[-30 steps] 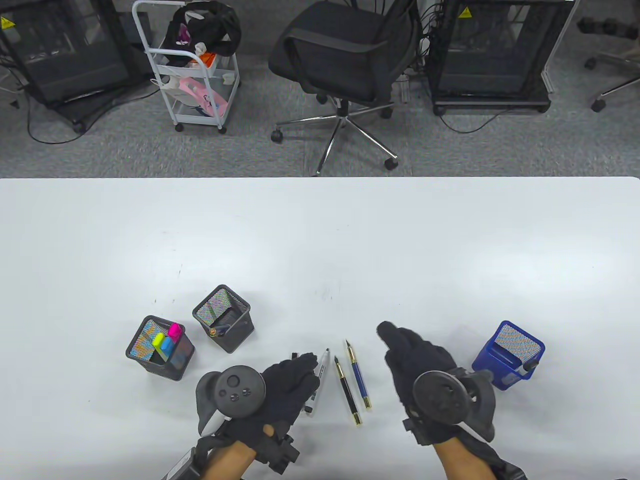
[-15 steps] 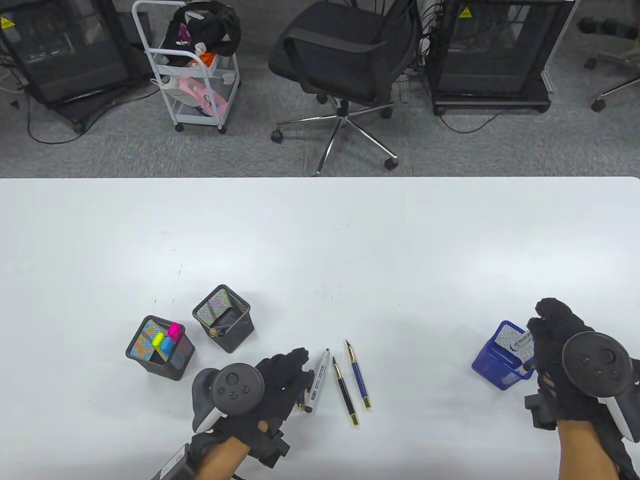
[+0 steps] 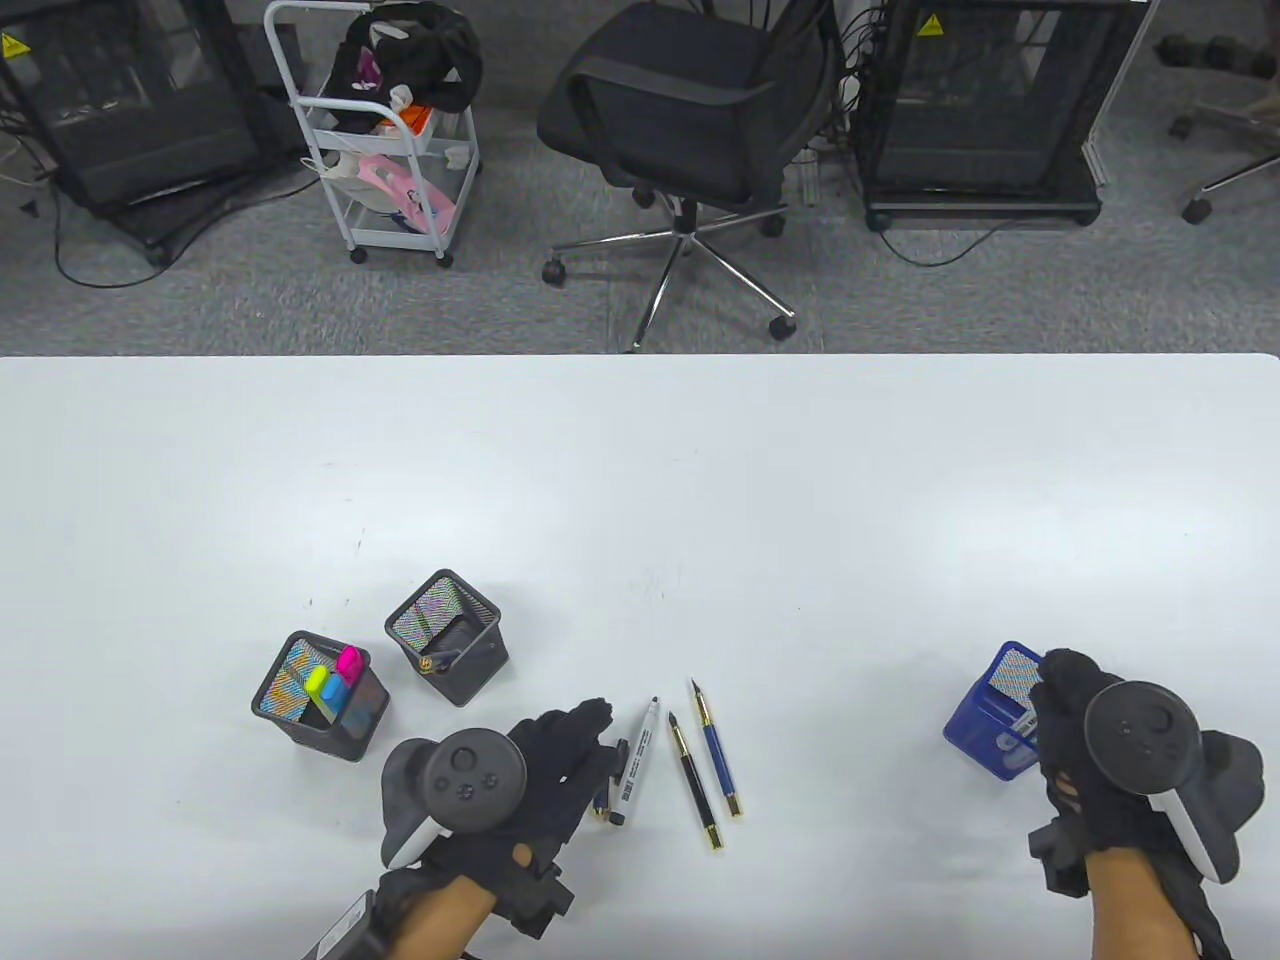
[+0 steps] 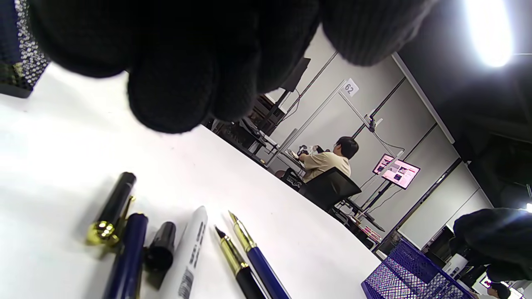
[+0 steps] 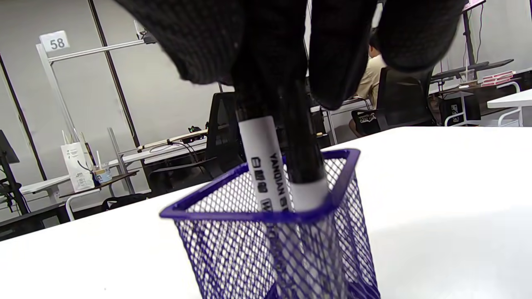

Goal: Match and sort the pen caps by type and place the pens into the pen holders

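Two markers [image 5: 286,174] now stand in the blue holder [image 3: 985,715] under the right hand [image 3: 1075,740], fingers pinching one. Left hand [image 3: 545,765] relaxed, holding nothing — uncapped marker [image 3: 637,765], two fountain pens [image 3: 705,760] w/ caps [image 4: 124,232] beside it remain.

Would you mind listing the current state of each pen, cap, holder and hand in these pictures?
blue holder: upright, two capped white markers inside
right hand: gripping a white marker in the blue holder
left hand: open, over loose caps
uncapped marker: lying flat
black fountain pen: uncapped, flat
blue fountain pen: uncapped, flat
loose caps: off, lying beside the marker
highlighter holder: upright, holds highlighters
middle black holder: upright
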Available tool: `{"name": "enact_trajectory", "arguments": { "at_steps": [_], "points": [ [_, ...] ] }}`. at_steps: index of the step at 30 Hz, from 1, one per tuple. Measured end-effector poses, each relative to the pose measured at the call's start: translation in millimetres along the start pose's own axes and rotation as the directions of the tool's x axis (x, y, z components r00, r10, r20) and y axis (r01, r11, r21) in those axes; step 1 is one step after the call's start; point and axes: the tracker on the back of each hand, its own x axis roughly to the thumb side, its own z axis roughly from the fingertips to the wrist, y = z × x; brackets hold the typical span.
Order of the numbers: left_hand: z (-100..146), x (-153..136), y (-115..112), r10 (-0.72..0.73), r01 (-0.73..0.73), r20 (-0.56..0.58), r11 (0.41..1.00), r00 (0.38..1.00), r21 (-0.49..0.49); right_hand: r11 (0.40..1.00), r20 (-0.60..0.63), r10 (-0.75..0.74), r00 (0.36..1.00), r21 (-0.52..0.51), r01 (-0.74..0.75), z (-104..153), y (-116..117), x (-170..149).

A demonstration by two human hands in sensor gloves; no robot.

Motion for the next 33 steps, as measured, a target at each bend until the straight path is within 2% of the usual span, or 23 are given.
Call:
{"name": "enact_trajectory", "arguments": {
  "at_steps": [2,14,19,23,27,29,33],
  "points": [
    [0,0,0,0.001,-0.001,0.0,1.0,1.0,0.001,0.999,-0.008,0.006,1.0,0.031,-0.006,0,3,-1],
    [0,-1,1,0.006,-0.006,-0.005,1.0,1.0,0.004,0.998,0.004,0.046,0.999,0.048,-0.046,2,4,6],
    [0,-1,2,0.006,-0.006,-0.005,1.0,1.0,0.008,0.999,0.025,0.038,0.999,0.004,-0.038,5,-5,12],
    [0,-2,3,0.014,-0.013,-0.009,1.0,1.0,0.015,0.998,0.085,0.001,0.996,-0.057,0.003,11,-23,33],
    [-1,-1,4,0.013,-0.013,-0.005,1.0,1.0,0.018,0.993,0.188,-0.02,0.982,-0.107,0.041,22,-38,70],
    [0,-1,3,0.013,-0.013,-0.006,1.0,1.0,0.015,0.993,0.225,-0.027,0.974,-0.103,0.051,27,-39,88],
    [0,-4,4,0.018,-0.017,-0.015,1.0,1.0,0.013,0.998,0.28,-0.043,0.959,-0.033,0.054,36,-24,123]
  ]
}}
